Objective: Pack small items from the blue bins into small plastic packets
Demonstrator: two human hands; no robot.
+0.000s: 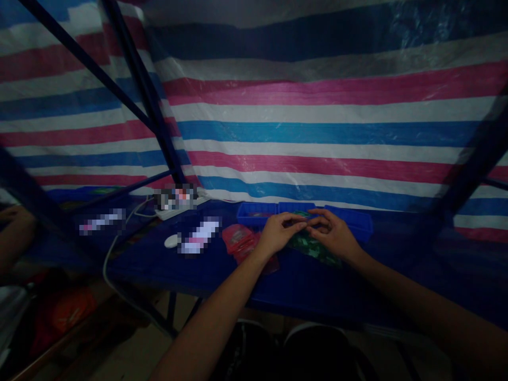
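Note:
My left hand and my right hand meet fingertip to fingertip above the blue table. Both are closed in a pinch, and whatever they hold is too small and dark to make out. Beneath my right hand lies a heap of small green pieces, partly covered by it. Red plastic bags lie beside my left wrist, partly hidden by the forearm. Just behind the hands stand blue plastic bins: a left one, a middle one and a right one.
A white power strip with a cable lies at the table's back left. Near it are a round white object and a blurred-out item. Blue metal posts frame the striped sheet. Another person's arm shows at far left.

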